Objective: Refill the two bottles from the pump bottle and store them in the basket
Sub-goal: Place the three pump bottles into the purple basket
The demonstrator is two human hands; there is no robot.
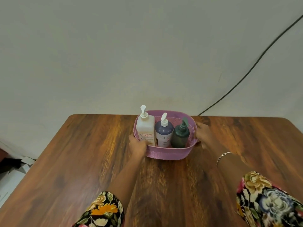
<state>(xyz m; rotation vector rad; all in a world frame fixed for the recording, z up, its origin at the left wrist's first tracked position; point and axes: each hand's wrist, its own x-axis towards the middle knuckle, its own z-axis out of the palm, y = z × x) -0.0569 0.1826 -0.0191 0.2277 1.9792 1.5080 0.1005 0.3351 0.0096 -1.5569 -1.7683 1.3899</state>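
The pink basket (165, 153) sits on the wooden table (82, 153) near its far edge, its long axis running from my left to my right. It is oval, plastic, with a woven-look textured wall.

Inside the basket three bottles stand upright in a row along that axis, pump heads up. The squarish translucent white pump bottle (145, 128) is at the basket's left end. The rounded purple bottle (164, 133) with a white pump is in the middle, touching it. The dark green bottle (180, 136) with a matching pump is toward the right end. I cannot tell which way the nozzles point.

Both my arms reach straight forward, one to each end of the basket. My left hand (136, 145) grips the left end, fingers curled against the outer wall and thumb hooked over the rim beside the white bottle. My right hand (203, 133) holds the right end, fingers curled round the handle there. Both are slightly blurred.

A chain bracelet (223, 156) lies on my right wrist, nearer me than the basket. Beyond the basket, a dark cable (246, 76) slants up the pale wall to the right.
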